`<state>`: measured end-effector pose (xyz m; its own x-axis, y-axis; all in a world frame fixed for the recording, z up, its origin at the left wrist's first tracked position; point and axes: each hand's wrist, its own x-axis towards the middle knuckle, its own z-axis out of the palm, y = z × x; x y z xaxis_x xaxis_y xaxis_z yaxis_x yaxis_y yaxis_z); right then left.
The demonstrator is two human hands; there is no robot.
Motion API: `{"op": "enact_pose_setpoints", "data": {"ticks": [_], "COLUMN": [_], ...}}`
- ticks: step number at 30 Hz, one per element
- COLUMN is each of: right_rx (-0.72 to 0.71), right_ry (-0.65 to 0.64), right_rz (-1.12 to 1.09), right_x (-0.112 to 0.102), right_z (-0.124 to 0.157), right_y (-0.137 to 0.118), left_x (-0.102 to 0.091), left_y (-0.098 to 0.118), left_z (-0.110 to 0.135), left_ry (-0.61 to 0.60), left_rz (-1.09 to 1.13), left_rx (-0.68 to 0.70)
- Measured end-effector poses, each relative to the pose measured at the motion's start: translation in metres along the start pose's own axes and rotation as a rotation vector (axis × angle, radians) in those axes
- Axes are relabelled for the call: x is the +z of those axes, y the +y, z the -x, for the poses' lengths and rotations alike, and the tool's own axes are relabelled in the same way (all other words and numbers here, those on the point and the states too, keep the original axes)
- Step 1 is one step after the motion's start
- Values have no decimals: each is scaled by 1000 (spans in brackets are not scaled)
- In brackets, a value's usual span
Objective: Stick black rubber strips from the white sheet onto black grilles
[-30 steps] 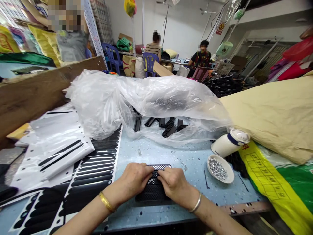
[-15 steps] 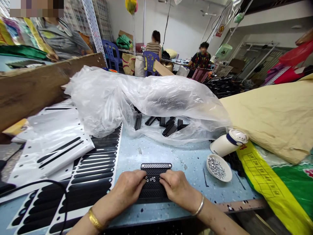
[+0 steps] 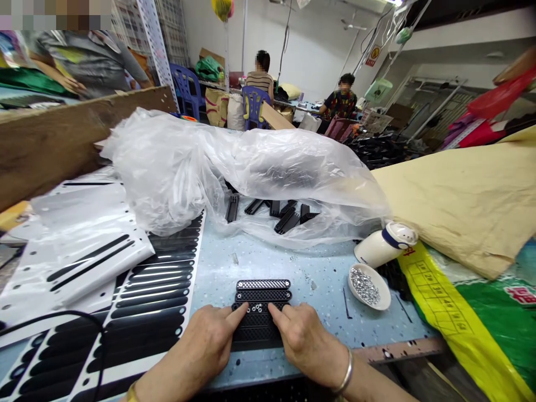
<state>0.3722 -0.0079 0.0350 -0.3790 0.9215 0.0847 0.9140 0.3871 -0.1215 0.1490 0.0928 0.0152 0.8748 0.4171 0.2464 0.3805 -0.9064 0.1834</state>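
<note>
A row of black mesh strips [image 3: 263,296] lies side by side on the pale blue table [image 3: 318,335]. Small silver rings [image 3: 256,307] sit on one strip. My left hand [image 3: 208,341] rests at the left of the strips, its forefinger stretched out to the rings. My right hand [image 3: 304,336] rests at the right, forefinger likewise pointing at the rings. Both forefingers press on the strip; the other fingers are curled. Nothing is gripped in either hand.
A white dish of silver rings [image 3: 368,287] stands right of the strips, with a tipped white cup [image 3: 383,245] behind it. A clear plastic bag [image 3: 234,173] covers more black strips [image 3: 288,218]. Sheets of black sticker strips [image 3: 159,296] lie left. Other people sit in the background.
Both hands have slid back toward me along the strips, uncovering more strips at the far end. The view has tilted slightly.
</note>
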Motion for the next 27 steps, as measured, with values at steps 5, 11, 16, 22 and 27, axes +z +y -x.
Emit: {"op": "enact_pose_setpoints", "data": {"ticks": [5, 11, 16, 22, 27], "right_rx": [-6, 28, 9, 44, 25], "right_ry": [-73, -52, 15, 192, 216], "right_rz": [103, 146, 104, -60, -88], "right_x": [-5, -4, 3, 21, 23], "right_z": [13, 31, 32, 40, 39], "right_y": [6, 15, 15, 19, 22], "left_x": [3, 8, 9, 14, 14], "left_y": [-2, -4, -5, -5, -6], "left_z": [4, 8, 7, 13, 13], "left_ry": [-27, -16, 36, -17, -1], "left_rz": [-49, -18, 22, 38, 66], "left_rx": [14, -6, 13, -32, -17]}}
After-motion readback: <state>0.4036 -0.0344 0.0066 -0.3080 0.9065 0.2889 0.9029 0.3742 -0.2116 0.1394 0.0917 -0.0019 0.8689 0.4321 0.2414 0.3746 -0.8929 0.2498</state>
